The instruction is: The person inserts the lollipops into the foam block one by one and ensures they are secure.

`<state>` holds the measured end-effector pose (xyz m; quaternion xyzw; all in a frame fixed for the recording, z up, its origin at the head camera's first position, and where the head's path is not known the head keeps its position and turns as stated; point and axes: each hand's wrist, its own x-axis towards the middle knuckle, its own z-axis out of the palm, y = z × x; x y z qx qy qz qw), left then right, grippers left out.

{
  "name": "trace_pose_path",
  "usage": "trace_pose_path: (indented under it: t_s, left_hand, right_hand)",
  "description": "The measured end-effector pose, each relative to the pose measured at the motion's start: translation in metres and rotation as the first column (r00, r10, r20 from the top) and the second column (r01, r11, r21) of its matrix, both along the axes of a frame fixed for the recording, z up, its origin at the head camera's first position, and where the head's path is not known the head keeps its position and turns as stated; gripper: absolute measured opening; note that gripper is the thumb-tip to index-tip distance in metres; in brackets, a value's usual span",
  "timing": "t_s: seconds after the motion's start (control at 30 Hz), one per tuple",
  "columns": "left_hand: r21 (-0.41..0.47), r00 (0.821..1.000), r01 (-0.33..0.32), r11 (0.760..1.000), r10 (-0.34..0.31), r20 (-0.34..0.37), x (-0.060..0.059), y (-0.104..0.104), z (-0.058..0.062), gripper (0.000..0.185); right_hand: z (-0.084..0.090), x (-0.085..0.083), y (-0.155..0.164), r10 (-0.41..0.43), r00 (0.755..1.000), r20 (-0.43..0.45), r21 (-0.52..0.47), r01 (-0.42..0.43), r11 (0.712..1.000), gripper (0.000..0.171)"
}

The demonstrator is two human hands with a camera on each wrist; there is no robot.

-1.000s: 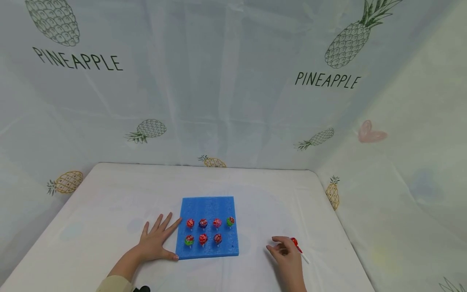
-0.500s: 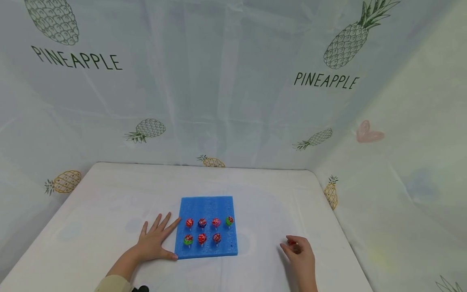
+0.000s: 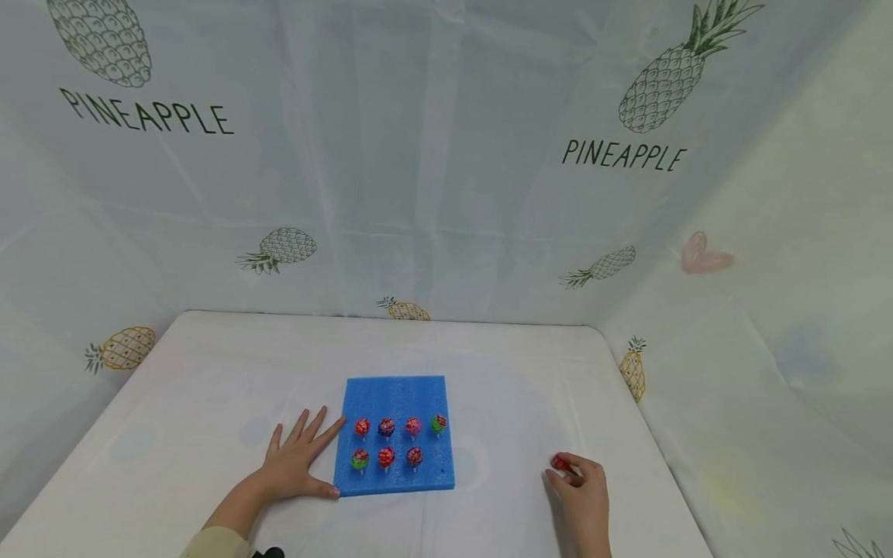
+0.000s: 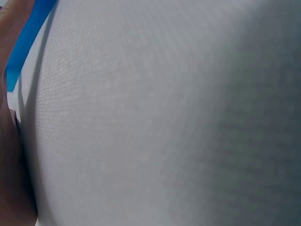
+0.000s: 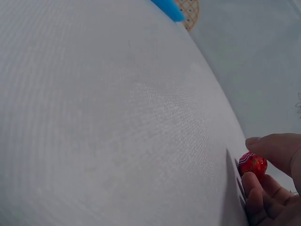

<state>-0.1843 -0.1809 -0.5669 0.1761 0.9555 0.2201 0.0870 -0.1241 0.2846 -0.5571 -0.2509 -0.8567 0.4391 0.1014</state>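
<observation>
A blue foam block [image 3: 396, 395] lies on the white table [image 3: 209, 364] and holds several wrapped lollipops [image 3: 386, 456] standing in two rows. My left hand [image 3: 296, 459] rests flat on the table with straight fingers, touching the block's left edge; the left wrist view shows only its edge [image 4: 11, 179] and a strip of the blue foam [image 4: 26, 42]. My right hand [image 3: 582, 484] lies to the right of the block and pinches a red lollipop [image 3: 560, 463] low on the table. In the right wrist view, thumb and fingers [image 5: 270, 150] close round the red lollipop's head [image 5: 253, 164].
Pale curtains printed with pineapples [image 3: 666, 74] wall in the table at the back and on both sides. The table's right edge [image 3: 649, 434] runs close to my right hand. White cloth spreads between the block and my right hand.
My right hand slid right and toward me along the table with the red lollipop, whose stick no longer shows. The left hand and the foam block stayed put.
</observation>
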Motion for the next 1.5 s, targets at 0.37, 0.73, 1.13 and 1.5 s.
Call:
trace_pose_path:
  t_s: [0.37, 0.73, 1.13, 1.5]
  left_hand:
    - [-0.028, 1.000, -0.004, 1.000, 0.004, -0.002, 0.001, 0.001, 0.001, 0.120]
    - [-0.023, 1.000, -0.006, 1.000, 0.006, 0.011, 0.003, 0.003, 0.007, 0.118]
    - [0.008, 1.000, 0.002, 1.000, -0.002, -0.015, 0.004, 0.001, 0.006, 0.117]
    - [-0.012, 1.000, -0.020, 1.000, 0.020, 0.012, 0.002, 0.002, 0.002, 0.119]
  right_hand:
    - [-0.005, -0.001, 0.004, 0.014, 0.999, -0.038, 0.049, -0.012, 0.999, 0.031]
    - [-0.003, -0.003, -0.001, 0.010, 1.000, 0.005, 0.004, -0.010, 1.000, 0.033]
    - [0.005, -0.001, -0.026, 0.101, 0.993, -0.062, -0.077, -0.105, 0.991, 0.029]
    - [0.006, -0.001, -0.058, 0.222, 0.973, -0.072, -0.087, -0.227, 0.970, 0.029]
